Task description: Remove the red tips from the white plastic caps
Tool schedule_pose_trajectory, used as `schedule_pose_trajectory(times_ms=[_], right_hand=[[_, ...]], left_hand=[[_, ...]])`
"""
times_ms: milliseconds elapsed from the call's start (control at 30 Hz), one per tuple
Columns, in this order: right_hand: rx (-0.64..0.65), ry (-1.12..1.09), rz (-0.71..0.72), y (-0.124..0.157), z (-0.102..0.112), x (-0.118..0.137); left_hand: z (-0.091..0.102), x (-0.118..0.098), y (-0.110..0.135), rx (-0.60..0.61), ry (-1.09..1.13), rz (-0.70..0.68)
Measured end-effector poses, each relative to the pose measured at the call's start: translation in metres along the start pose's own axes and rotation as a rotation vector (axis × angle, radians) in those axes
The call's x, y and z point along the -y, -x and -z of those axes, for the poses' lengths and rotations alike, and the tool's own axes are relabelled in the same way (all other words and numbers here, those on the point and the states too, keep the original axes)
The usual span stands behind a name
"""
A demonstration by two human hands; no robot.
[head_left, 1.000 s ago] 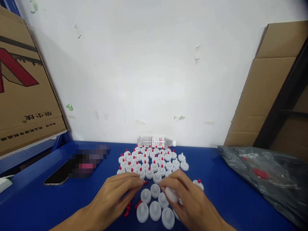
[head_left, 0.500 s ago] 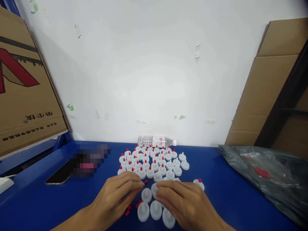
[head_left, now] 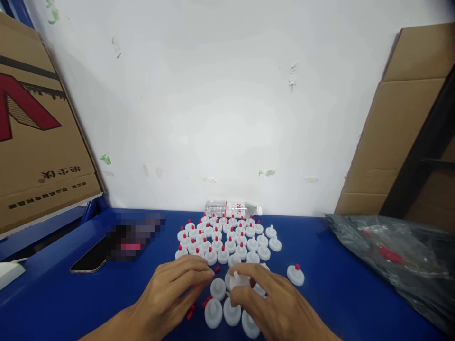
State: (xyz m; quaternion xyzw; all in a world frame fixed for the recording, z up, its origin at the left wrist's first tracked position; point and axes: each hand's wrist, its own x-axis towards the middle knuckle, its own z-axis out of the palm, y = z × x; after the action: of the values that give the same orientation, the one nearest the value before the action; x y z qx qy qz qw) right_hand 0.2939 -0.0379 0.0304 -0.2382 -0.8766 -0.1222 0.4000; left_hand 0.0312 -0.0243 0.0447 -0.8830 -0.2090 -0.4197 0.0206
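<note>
Both my hands rest low on a blue table. My right hand is curled round a white plastic cap, lifting it slightly. My left hand lies palm down, fingers bunched, its fingertips touching a small red tip; whether it grips the tip I cannot tell. Several white caps without tips sit between my hands. Loose red tips lie under my left hand. Behind them stand rows of white caps with red tips fitted. One finished cap sits apart at the right.
A clear water bottle lies against the white wall. A phone lies at the left. A dark plastic bag with red parts fills the right. Cardboard boxes lean at the left and right.
My right hand slid left over the bare caps and now curls round one, raised a little. My left hand has stayed in place by the red tip.
</note>
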Motion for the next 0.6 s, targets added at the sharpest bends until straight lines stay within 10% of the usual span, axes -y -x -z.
schedule_pose_trajectory(times_ms=[600], right_hand=[[0.047, 0.033, 0.129, -0.014, -0.007, 0.004]], left_hand=[[0.005, -0.008, -0.001, -0.01, -0.071, -0.067]])
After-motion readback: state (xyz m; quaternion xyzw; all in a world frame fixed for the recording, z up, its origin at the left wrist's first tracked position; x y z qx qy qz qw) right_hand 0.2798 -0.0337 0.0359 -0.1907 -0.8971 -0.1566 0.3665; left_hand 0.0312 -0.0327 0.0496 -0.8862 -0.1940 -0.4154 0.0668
